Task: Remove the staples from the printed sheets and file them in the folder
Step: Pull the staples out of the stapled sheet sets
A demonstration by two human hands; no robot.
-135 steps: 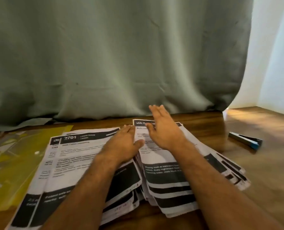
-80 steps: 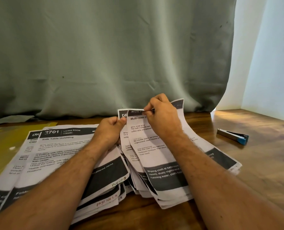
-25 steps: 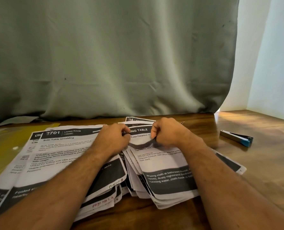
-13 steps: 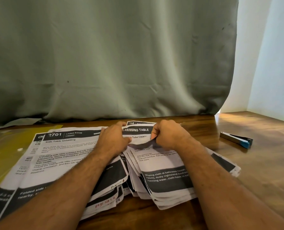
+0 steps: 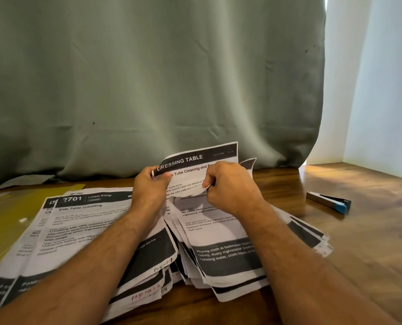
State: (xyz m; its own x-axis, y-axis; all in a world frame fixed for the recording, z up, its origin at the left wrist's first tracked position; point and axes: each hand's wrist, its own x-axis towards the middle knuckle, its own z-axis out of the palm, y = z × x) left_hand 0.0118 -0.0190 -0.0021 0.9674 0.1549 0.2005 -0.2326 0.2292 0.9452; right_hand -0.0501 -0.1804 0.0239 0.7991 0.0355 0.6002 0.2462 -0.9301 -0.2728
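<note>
Both hands pinch one sheet (image 5: 195,165) lifted off the right pile (image 5: 223,249): left hand (image 5: 152,186) on its top-left corner, right hand (image 5: 228,186) curled tight on the page just right of that. I judge I'm working this sheet free at its stapled corner — the staple itself I can't make out. Next comes a steady pull without tearing, then a carry left over the left pile (image 5: 82,226) to the yellow folder (image 5: 5,221) at the table's far left. Right of the piles the table (image 5: 359,254) lies bare — only the stapler tool (image 5: 329,202) sits there, well apart. A curtain (image 5: 148,90) hangs close behind the piles.
</note>
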